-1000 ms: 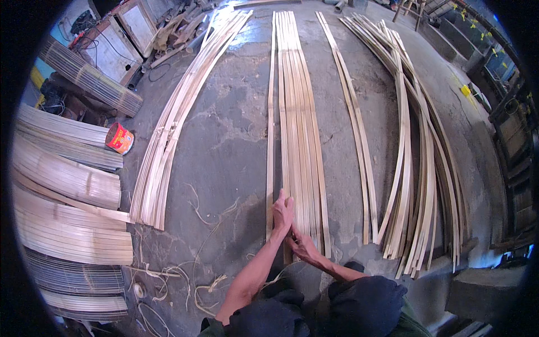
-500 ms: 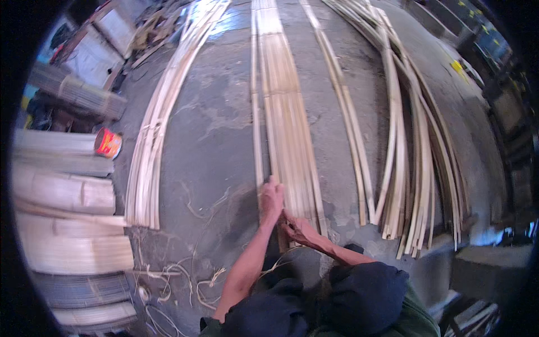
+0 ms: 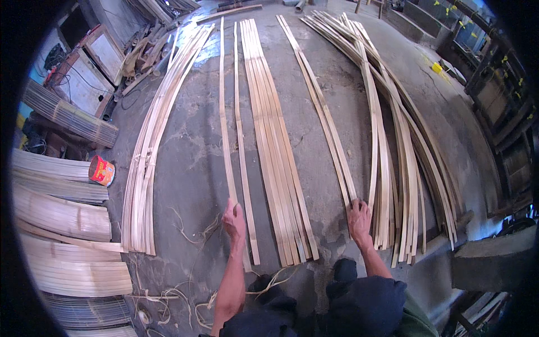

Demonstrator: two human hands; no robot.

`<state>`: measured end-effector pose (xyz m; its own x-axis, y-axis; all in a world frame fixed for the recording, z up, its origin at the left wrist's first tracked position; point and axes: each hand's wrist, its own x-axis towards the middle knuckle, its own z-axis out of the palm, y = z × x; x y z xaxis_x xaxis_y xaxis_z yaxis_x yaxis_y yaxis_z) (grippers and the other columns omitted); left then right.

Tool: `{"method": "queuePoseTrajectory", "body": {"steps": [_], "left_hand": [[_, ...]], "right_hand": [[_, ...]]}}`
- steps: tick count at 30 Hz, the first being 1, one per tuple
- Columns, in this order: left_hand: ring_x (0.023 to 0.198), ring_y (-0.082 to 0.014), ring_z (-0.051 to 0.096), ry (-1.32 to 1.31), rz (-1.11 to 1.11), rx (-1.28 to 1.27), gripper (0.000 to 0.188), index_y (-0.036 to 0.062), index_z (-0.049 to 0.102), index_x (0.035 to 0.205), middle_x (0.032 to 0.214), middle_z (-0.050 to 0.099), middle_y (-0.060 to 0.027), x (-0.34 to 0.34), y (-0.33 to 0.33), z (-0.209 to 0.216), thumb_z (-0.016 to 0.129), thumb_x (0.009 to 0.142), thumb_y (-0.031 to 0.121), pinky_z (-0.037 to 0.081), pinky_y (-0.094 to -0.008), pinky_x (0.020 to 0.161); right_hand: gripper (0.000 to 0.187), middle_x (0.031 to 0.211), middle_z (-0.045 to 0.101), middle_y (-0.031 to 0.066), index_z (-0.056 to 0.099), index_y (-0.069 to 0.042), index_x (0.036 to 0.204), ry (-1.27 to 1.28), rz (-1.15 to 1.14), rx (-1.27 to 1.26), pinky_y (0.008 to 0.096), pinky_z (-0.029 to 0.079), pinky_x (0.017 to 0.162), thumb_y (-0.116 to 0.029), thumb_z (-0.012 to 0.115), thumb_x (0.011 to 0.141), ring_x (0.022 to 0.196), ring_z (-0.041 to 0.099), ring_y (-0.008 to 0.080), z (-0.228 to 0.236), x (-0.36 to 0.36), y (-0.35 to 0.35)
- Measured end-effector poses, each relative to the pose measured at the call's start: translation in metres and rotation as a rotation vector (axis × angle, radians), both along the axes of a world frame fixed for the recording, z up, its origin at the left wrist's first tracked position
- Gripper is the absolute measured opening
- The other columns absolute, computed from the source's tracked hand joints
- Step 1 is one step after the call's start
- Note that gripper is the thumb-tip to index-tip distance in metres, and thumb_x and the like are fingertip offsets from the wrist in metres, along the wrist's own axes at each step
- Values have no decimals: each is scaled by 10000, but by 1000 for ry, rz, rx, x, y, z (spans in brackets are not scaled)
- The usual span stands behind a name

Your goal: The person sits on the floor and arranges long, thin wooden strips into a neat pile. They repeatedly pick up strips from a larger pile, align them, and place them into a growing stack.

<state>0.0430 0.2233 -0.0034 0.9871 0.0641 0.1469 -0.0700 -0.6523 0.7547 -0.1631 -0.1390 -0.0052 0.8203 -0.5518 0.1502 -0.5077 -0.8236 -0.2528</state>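
Observation:
A long, thin bamboo strip (image 3: 223, 112) runs away from me across the floor, its near part in my left hand (image 3: 234, 220), which is closed round it. Just right of that strip lies another single bamboo strip (image 3: 240, 146), untouched. A flat row of several bamboo strips (image 3: 275, 151) lies side by side in the middle, between my two hands. Farther right, my right hand (image 3: 360, 222) has its fingers curled over the near ends of a narrow pair of strips (image 3: 323, 106). Its fingertips partly hide those ends.
Bundled strips (image 3: 147, 146) lie to the left, and a larger loose pile (image 3: 404, 135) to the right. Rolled slat mats (image 3: 78, 264) are stacked along the left edge, with a red tin (image 3: 101, 171) beside them. Loose fibre ties (image 3: 168, 297) litter the floor near my feet.
My hands, together at the middle row before, have moved apart. The left went left with one strip, which now lies separate; the right went right onto the narrow pair.

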Motion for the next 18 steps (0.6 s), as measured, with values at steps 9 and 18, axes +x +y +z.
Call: {"method": "queuePoseTrajectory", "body": {"steps": [9, 18], "left_hand": [[1102, -391, 558, 60, 30, 281, 499, -15, 522, 1310, 1204, 556, -248, -10, 10, 5, 612, 865, 191, 448, -470, 902], [1375, -359, 342, -189, -575, 400, 623, 31, 399, 1424, 1482, 354, -210, -74, -97, 0, 586, 891, 294, 240, -496, 1134]], "right_hand": [[531, 981, 556, 232, 432, -34, 1334, -9, 63, 125, 503, 498, 749, -87, 586, 829, 901, 593, 443, 14, 2, -20], [400, 779, 637, 228, 565, -33, 1291, -445, -76, 479, 352, 478, 582, -184, 601, 922, 618, 584, 194, 66, 18, 27]]}}
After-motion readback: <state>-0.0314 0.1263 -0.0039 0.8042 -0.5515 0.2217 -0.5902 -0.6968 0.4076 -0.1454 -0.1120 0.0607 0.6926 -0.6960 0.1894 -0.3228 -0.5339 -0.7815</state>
